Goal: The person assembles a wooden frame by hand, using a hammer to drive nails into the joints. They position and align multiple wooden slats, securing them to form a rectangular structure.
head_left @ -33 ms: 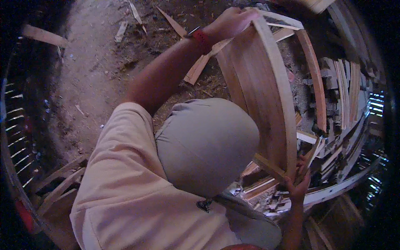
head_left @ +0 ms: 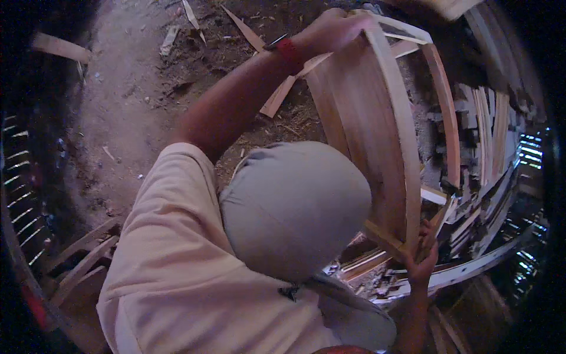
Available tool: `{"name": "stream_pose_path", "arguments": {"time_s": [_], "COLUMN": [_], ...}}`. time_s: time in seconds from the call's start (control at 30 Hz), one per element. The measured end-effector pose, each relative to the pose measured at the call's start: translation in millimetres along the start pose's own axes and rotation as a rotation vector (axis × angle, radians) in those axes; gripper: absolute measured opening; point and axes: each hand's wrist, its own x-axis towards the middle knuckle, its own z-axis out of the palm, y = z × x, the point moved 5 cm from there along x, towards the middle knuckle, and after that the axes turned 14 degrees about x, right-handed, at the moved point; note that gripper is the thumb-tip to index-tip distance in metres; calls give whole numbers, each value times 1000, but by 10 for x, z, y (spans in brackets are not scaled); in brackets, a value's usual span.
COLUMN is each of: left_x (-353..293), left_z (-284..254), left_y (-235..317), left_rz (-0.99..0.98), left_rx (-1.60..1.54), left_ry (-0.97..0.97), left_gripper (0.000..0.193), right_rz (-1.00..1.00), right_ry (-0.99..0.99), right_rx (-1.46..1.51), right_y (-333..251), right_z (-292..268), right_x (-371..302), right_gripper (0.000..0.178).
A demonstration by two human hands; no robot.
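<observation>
A wooden frame (head_left: 398,106) with a brown panel (head_left: 359,100) on its near side stands to the right of my bent knee. At its far upper corner my left hand (head_left: 345,29) is closed over the edge, with a red-strapped watch on the wrist. Down at the near lower corner, the fingers of my right hand (head_left: 423,259) curl around the wood where several bars meet. Part of that grip is hidden by the wood. An orange-brown bar (head_left: 445,106) runs along the frame's other side, joined at the top by a pale crosspiece (head_left: 401,28).
My grey-clad knee (head_left: 295,206) rises in the middle. Several cut strips and boards (head_left: 483,130) are piled at right. A loose offcut (head_left: 277,97) lies on the dirt floor (head_left: 130,76) beyond my left arm. More boards (head_left: 82,259) lean at lower left.
Very little differs. My left hand and the frame's top have shifted slightly to the right, and my knee has moved a touch rightward. Both hands keep their hold.
</observation>
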Motion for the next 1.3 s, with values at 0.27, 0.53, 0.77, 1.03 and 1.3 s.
{"name": "stream_pose_path", "arguments": {"time_s": [0.27,0.53,0.77,1.03,1.3], "left_x": [111,185,227,194,138], "left_z": [43,157,246,100,22], "left_y": [335,207,91,189,324], "left_rz": [136,156,167,70,365], "left_rx": [232,387,364,342,526], "left_ry": [71,25,21,-100,4], "left_gripper": [27,30,37,33,22], "right_rz": [145,165,186,122,182], "right_ry": [159,208,289,192,228], "right_rx": [196,259,221,217,108], "right_y": [-150,-197,-71,-159,-107], "right_z": [-138,-71,-120,-57,-88], "right_x": [48,-4,-87,-35,-107], "right_gripper": [78,75,66,72,80]}}
